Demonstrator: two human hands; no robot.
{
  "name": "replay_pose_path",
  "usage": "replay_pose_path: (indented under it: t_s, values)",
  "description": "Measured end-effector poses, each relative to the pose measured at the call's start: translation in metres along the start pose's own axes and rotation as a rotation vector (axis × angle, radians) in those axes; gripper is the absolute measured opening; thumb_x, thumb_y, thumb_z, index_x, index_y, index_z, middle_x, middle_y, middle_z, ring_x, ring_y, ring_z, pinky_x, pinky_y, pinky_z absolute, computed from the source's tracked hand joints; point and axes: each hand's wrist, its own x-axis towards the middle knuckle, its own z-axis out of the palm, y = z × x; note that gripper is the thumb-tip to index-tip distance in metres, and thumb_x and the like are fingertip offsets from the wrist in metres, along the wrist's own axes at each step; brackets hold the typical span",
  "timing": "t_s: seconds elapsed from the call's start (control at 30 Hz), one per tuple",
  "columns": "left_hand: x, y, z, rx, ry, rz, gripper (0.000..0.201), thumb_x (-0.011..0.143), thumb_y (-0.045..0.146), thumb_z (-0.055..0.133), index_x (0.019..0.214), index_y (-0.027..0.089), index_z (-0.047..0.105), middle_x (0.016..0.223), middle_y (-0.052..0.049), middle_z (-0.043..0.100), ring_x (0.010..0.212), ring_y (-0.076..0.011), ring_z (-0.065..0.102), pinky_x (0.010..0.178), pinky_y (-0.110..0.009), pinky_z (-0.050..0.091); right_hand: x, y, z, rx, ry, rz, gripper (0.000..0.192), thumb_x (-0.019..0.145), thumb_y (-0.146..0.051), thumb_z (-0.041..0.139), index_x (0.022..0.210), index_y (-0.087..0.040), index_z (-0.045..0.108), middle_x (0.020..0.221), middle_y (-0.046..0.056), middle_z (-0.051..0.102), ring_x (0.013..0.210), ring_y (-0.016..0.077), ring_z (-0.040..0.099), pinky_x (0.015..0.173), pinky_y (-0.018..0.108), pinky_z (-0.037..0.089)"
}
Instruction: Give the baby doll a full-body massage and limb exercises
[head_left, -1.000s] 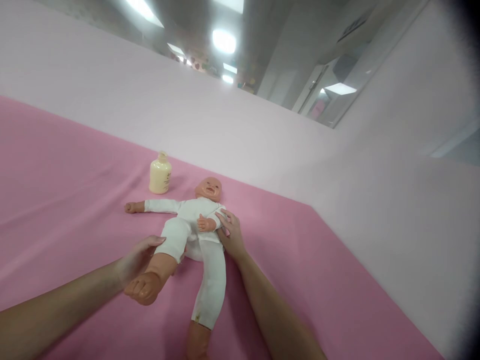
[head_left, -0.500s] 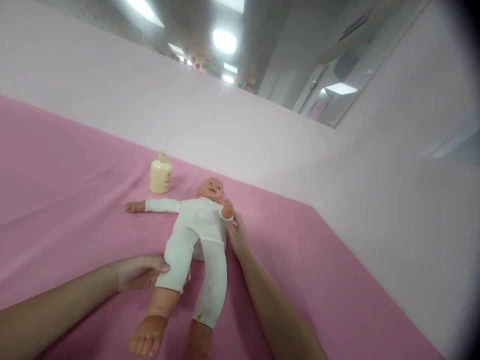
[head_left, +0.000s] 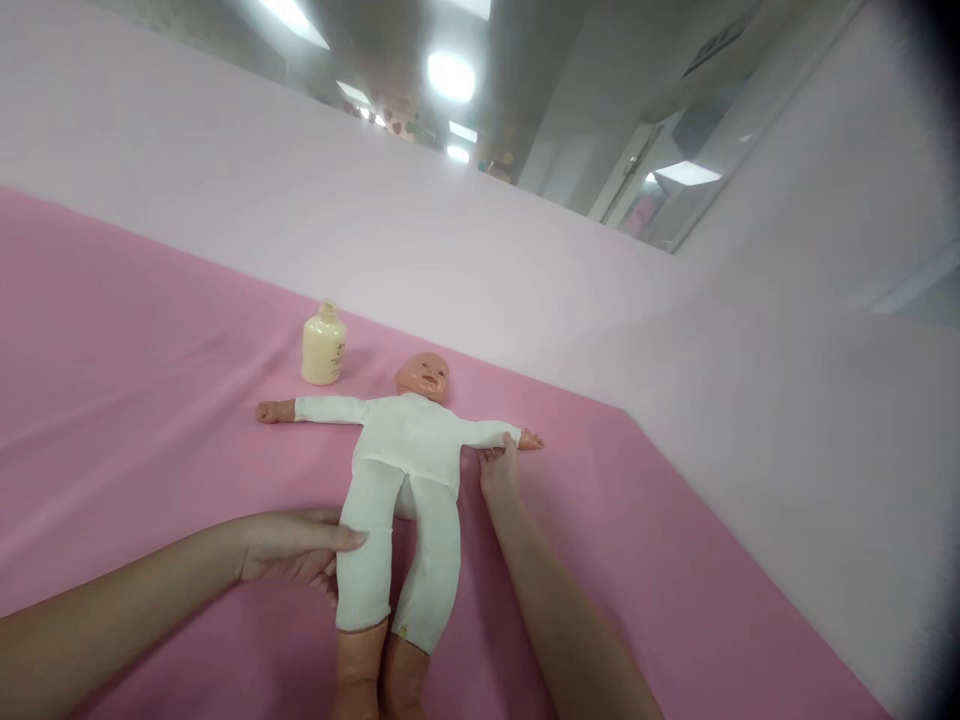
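A baby doll [head_left: 409, 445] with a white cloth body lies on its back on the pink sheet [head_left: 187, 420], both arms spread wide and its head toward the wall. My left hand [head_left: 300, 545] grips the doll's leg on the left side, thumb on top and fingers behind, partly hidden by the leg. At the doll's arm on the right, my right hand [head_left: 501, 468] pinches the white sleeve near the wrist. The doll's feet run out of the bottom of the view.
A pale yellow pump bottle [head_left: 324, 345] stands upright beyond the doll's outstretched arm on the left. A white wall [head_left: 450, 260] rises along the back and right edges, with a window or mirror [head_left: 555, 110] above showing ceiling lights.
My right hand has moved right, and the doll's arm there now stretches outward instead of pointing up. The leg in my left hand has swung inward toward the other leg.
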Motion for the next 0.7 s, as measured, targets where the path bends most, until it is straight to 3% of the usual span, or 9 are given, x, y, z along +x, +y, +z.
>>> replay_pose_path:
  t_s: [0.1, 0.23, 0.5, 0.7]
  values:
    - [0.000, 0.004, 0.001, -0.077, 0.086, -0.011, 0.050, 0.074, 0.057, 0.074, 0.104, 0.018, 0.067, 0.090, -0.005, 0.071, 0.086, -0.0221, 0.064, 0.076, -0.031, 0.046, 0.008, 0.000, -0.006, 0.041, 0.042, 0.018, 0.023, 0.082, -0.040, 0.053, 0.099, -0.026, 0.059, 0.101, 0.007, 0.071, 0.103, 0.0247, 0.069, 0.087, 0.046, 0.057]
    - [-0.002, 0.008, 0.000, -0.089, 0.190, -0.035, 0.049, 0.074, 0.052, 0.077, 0.110, 0.021, 0.066, 0.101, -0.004, 0.071, 0.100, -0.0219, 0.063, 0.080, -0.028, 0.046, 0.010, -0.001, -0.008, 0.106, 0.059, 0.043, 0.024, 0.081, -0.039, 0.056, 0.102, -0.025, 0.059, 0.103, 0.007, 0.070, 0.102, 0.0237, 0.068, 0.086, 0.042, 0.057]
    - [-0.002, 0.007, -0.003, -0.026, 0.195, -0.034, 0.051, 0.075, 0.050, 0.076, 0.115, 0.021, 0.064, 0.101, -0.005, 0.072, 0.098, -0.0235, 0.064, 0.075, -0.028, 0.046, 0.003, -0.014, 0.000, 0.077, -0.053, 0.025, 0.047, 0.078, -0.040, 0.060, 0.121, -0.022, 0.054, 0.115, 0.007, 0.066, 0.100, 0.0187, 0.067, 0.082, 0.033, 0.055]
    - [-0.002, 0.014, -0.001, 0.017, 0.223, -0.006, 0.064, 0.080, 0.065, 0.063, 0.126, 0.020, 0.061, 0.119, -0.009, 0.069, 0.113, -0.0264, 0.060, 0.088, -0.032, 0.047, 0.001, -0.020, 0.001, 0.005, -0.106, -0.087, 0.060, 0.085, -0.054, 0.048, 0.140, -0.035, 0.038, 0.117, 0.003, 0.061, 0.101, 0.0183, 0.066, 0.078, 0.036, 0.055]
